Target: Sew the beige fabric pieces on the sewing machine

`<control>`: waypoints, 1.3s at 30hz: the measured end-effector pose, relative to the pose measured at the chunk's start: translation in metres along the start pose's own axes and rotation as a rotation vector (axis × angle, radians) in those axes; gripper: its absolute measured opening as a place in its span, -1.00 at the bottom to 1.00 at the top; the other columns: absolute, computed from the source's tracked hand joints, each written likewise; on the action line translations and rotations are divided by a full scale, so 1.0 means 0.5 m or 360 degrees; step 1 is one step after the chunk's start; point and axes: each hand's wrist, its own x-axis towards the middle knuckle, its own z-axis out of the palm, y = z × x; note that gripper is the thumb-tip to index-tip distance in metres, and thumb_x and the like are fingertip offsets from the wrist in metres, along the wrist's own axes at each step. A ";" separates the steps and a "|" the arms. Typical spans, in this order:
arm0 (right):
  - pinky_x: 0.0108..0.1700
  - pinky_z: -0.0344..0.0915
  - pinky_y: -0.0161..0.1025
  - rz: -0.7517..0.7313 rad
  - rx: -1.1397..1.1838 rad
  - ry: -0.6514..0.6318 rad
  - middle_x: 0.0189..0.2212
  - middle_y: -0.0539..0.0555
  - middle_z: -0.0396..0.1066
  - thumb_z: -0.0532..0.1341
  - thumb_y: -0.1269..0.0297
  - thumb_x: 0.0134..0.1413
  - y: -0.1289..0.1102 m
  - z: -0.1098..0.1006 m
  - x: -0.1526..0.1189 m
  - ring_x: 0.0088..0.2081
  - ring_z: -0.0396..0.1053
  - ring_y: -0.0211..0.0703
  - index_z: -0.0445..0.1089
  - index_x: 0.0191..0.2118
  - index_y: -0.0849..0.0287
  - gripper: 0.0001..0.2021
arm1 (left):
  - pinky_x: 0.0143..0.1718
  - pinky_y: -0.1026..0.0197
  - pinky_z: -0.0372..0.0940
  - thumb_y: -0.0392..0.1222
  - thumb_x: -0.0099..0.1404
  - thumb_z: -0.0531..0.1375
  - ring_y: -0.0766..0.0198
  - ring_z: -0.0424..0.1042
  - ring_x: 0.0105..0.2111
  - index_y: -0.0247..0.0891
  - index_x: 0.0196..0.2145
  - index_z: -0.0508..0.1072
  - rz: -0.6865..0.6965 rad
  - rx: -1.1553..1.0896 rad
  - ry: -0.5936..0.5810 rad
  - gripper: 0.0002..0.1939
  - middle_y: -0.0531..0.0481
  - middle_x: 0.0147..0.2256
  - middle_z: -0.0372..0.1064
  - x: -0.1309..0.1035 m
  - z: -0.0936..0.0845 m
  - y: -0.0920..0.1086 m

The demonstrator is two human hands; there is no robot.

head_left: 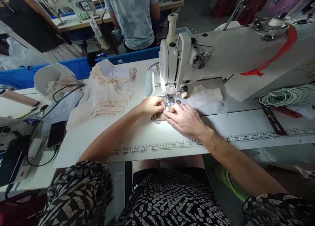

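Note:
Under the lit head of the white sewing machine (169, 65), a small beige fabric piece (160, 117) lies at the presser foot (169, 100). My left hand (153, 105) is at its left, thumb and fingertips pinched together on the fabric edge. From the right, my right hand (185, 120) rests over the piece with its fingers bent and pressed together near the foot. The fingertips of both hands almost meet just in front of the needle area. Part of the fabric is hidden beneath the fingers.
Stacked beige fabric pieces (105, 99) lie left of the machine, pale fabric (206, 96) to the right. A printed ruler (157, 149) runs along the table's front. Dark snips (274, 121) and coiled pale cord (287, 95) lie at right. A person (134, 17) is beyond the table.

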 end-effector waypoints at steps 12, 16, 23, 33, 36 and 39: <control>-0.16 0.14 -0.11 0.0141 0.0126 0.0062 -0.24 0.16 0.43 -0.06 0.21 0.55 0.024 0.001 -0.015 -0.26 0.26 -0.06 0.58 0.05 0.21 -0.55 | -0.33 0.23 0.35 -0.22 0.34 0.24 0.25 0.49 -0.34 -0.22 -0.37 0.43 -0.0080 0.0080 0.0033 -0.89 0.02 -0.33 0.55 -0.001 0.008 0.015; -0.21 0.09 -0.13 0.0143 0.0018 -0.0009 -0.23 0.13 0.39 -0.03 0.17 0.54 0.017 0.005 -0.011 -0.31 0.18 -0.08 0.55 0.16 0.12 -0.57 | -0.31 0.20 0.37 -0.20 0.35 0.22 0.23 0.51 -0.32 -0.22 -0.35 0.44 -0.0061 0.0122 0.0033 -0.89 0.01 -0.32 0.56 0.004 0.006 0.009; -0.23 -0.01 -0.09 0.0058 -0.0122 -0.0059 -0.24 0.17 0.41 -0.05 0.22 0.53 0.012 0.002 0.000 -0.30 0.18 -0.04 0.57 0.10 0.15 -0.57 | -0.16 0.04 0.44 -0.21 0.46 0.13 0.06 0.53 -0.15 -0.26 -0.27 0.51 0.0453 0.0824 0.0572 -0.82 -0.19 -0.17 0.57 -0.032 0.050 0.014; -0.24 0.03 -0.10 0.0072 -0.0057 -0.0036 -0.26 0.18 0.41 -0.05 0.22 0.53 0.010 0.001 0.005 -0.31 0.19 -0.04 0.57 0.10 0.18 -0.56 | 0.00 -0.09 0.54 -0.31 0.56 -0.06 -0.01 0.55 -0.03 -0.43 0.14 0.50 0.0870 0.1110 0.0687 -0.59 -0.36 -0.01 0.56 -0.103 0.124 -0.010; -0.24 0.05 -0.10 0.0084 -0.0045 -0.0021 -0.27 0.17 0.41 -0.05 0.22 0.53 0.007 -0.002 0.006 -0.32 0.19 -0.04 0.58 0.10 0.15 -0.55 | 0.03 -0.11 0.54 -0.30 0.55 -0.04 -0.04 0.55 -0.01 -0.44 0.15 0.50 0.0895 0.1105 0.0689 -0.60 -0.36 -0.02 0.56 -0.100 0.123 -0.008; -0.24 0.05 -0.11 0.0172 -0.0044 0.0055 -0.30 0.15 0.41 -0.05 0.25 0.53 0.011 0.000 0.007 -0.34 0.18 -0.06 0.61 0.06 0.13 -0.55 | 0.05 -0.10 0.53 -0.29 0.56 -0.04 -0.07 0.54 0.00 -0.48 0.10 0.51 0.0851 0.1109 0.0649 -0.61 -0.39 -0.02 0.54 -0.089 0.119 -0.008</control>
